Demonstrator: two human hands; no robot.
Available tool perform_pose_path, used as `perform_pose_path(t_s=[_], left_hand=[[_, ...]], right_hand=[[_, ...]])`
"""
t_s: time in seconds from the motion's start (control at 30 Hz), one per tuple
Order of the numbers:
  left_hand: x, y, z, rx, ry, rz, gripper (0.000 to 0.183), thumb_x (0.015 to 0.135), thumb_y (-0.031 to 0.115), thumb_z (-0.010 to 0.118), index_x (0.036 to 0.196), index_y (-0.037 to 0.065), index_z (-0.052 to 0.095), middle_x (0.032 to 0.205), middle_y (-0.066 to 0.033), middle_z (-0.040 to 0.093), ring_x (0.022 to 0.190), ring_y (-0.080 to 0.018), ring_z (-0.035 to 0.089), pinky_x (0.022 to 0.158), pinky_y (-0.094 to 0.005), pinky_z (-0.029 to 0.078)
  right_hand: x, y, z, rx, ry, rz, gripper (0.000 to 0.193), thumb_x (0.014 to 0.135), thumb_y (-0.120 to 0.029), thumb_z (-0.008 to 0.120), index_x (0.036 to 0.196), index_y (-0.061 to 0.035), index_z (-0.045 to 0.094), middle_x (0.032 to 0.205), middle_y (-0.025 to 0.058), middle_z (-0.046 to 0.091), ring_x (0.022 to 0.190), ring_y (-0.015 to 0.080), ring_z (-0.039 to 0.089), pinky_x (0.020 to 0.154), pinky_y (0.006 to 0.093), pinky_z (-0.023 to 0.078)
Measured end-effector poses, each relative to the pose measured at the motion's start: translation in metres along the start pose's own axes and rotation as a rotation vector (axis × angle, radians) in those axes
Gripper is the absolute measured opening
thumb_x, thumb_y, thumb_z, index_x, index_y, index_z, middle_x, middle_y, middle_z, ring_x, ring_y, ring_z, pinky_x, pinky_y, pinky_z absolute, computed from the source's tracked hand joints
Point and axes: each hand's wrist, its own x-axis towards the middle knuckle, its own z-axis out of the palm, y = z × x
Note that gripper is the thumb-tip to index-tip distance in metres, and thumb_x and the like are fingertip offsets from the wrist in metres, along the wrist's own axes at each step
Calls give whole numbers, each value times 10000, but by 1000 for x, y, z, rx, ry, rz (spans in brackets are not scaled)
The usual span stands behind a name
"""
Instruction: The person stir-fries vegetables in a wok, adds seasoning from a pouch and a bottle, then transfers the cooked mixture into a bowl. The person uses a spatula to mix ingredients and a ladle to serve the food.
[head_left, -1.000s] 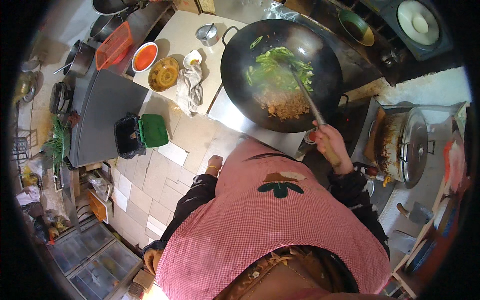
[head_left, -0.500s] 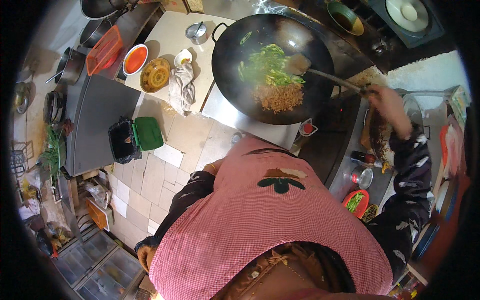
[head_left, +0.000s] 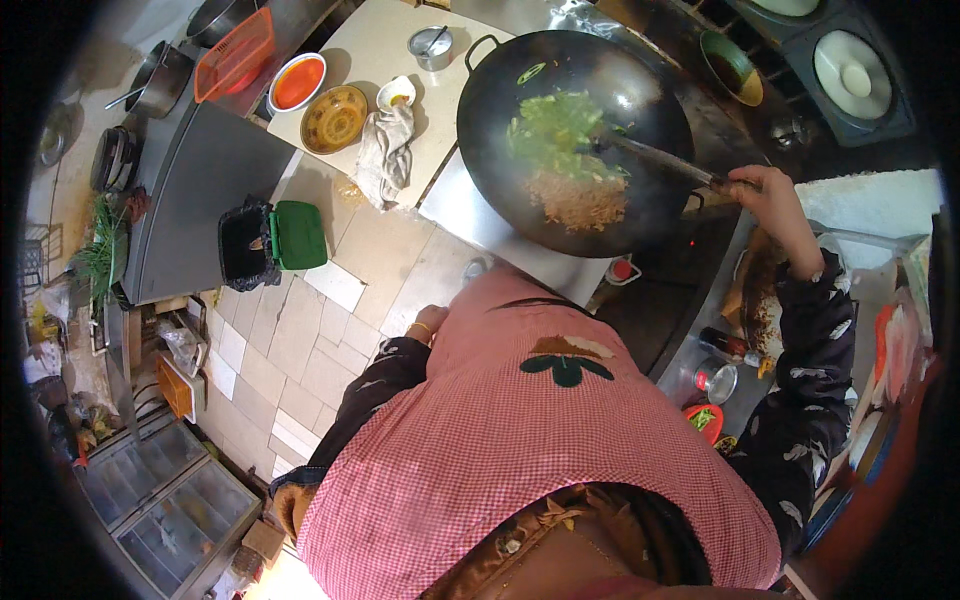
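My right hand [head_left: 778,208] is closed round the handle end of a long wok spatula [head_left: 660,158]. The spatula's head lies in a large black wok [head_left: 665,105], against sliced green vegetables [head_left: 555,125]. Nearer me, brown strips of what looks like meat [head_left: 580,202] form a pile touching the greens. One loose green piece [head_left: 531,73] clings to the wok's far left side. Steam blurs the food. My left hand [head_left: 430,322], with a bracelet at its wrist, hangs low beside the pink checked apron [head_left: 560,440]; its fingers are mostly hidden.
Left of the wok, the counter carries a metal cup [head_left: 430,48], a patterned brown bowl [head_left: 334,119], a bowl with red contents [head_left: 299,82] and a crumpled cloth [head_left: 384,155]. A bin with a green lid [head_left: 300,235] stands on the floor. A lidded pot [head_left: 853,75] sits far right.
The spatula's head has turned and pushed into the greens, which are blurred and shifted. My right hand still grips the handle. The whole view has swung slightly; more of my left hand shows.
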Motion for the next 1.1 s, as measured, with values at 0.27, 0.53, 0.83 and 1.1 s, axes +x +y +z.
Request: perform_pose_path(t_s=[0.27, 0.53, 0.83, 1.1], left_hand=[[-3, 19, -20, -71, 113, -10, 365, 900, 359, 520, 951, 63, 727, 994, -192, 699, 1000, -361, 649, 906, -434, 507], [5, 16, -25, -210, 207, 123, 450, 849, 413, 540, 999, 27, 716, 1031, -204, 695, 997, -384, 646, 883, -421, 501], [8, 3, -13, -117, 105, 25, 439, 851, 392, 544, 980, 9, 713, 1044, -211, 689, 1038, -351, 639, 911, -413, 487], [13, 6, -19, 25, 251, 139, 400, 861, 386, 553, 982, 40, 711, 1028, -184, 699, 966, -342, 661, 869, -419, 508]], right_hand=[[7, -54, 62, 231, 92, -55, 289, 909, -166, 645, 1137, 10, 655, 936, 144, 709, 820, 199, 664, 758, 310, 506], [-20, -36, -11, 115, -144, -103, 262, 901, -126, 621, 1130, -8, 668, 931, 107, 697, 708, 139, 625, 653, 287, 500], [5, -39, 14, 357, -272, 197, 260, 939, -200, 610, 1127, -28, 665, 830, 48, 647, 601, 82, 550, 493, 226, 417], [27, -28, 23, 790, -209, 423, 333, 1003, -329, 508, 1226, -110, 622, 707, 10, 557, 419, 37, 404, 359, 197, 301]])
